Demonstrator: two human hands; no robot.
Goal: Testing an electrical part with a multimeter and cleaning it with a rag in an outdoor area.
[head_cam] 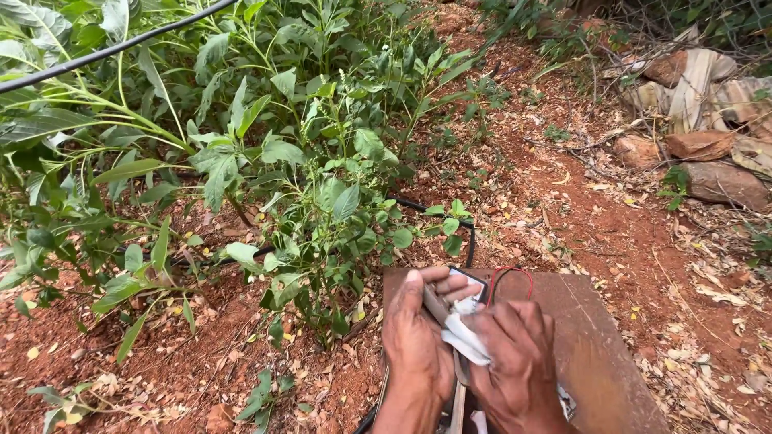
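Observation:
My left hand (416, 341) grips a small flat device (466, 286) with a dark edge, from which a thin red wire (511, 277) loops out. My right hand (515, 366) presses a white cloth (462, 337) against the device, fingers closed over it. Both hands rest above a brown wooden board (591, 337) at the bottom centre. A narrow wooden strip (457, 406) shows between my wrists.
Leafy green plants (265, 161) fill the left and centre, on red soil with dry leaves (563, 217). A black hose (438, 210) runs under the plants; another black pipe (96, 53) crosses the top left. Rocks and sacking (708, 120) lie at the upper right.

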